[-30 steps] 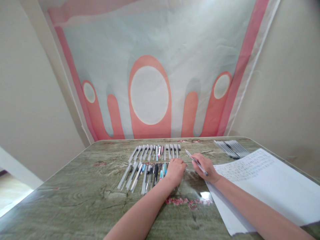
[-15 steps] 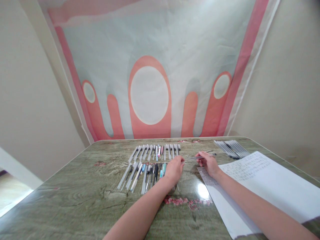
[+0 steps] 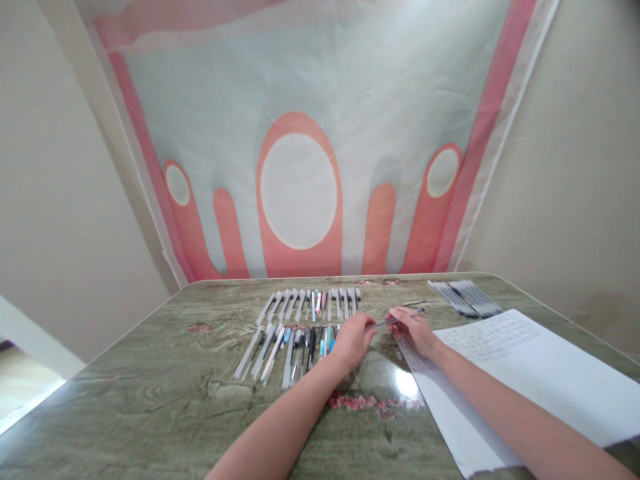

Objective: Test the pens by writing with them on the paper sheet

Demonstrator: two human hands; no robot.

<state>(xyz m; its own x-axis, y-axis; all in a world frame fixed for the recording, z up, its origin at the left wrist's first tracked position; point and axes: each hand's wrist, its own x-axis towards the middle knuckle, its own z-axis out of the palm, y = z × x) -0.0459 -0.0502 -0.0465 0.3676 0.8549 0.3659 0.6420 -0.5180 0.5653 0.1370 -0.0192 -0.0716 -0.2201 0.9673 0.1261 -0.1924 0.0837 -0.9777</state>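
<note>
The wood-grain surface bears rows of pens; the right hand grips a pen, its end meeting the left hand, whose grip I cannot tell.

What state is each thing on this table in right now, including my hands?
Left hand: fingers curled at the pen's left end; grip hidden.
Right hand: closed on the pen.
Pen: held slightly tilted, spanning both hands.
Far row of pens: lying side by side.
Near row of pens: lying side by side, partly hidden.
Right-hand group of pens: lying close together.
Paper: partly written on, partly covered.
</note>
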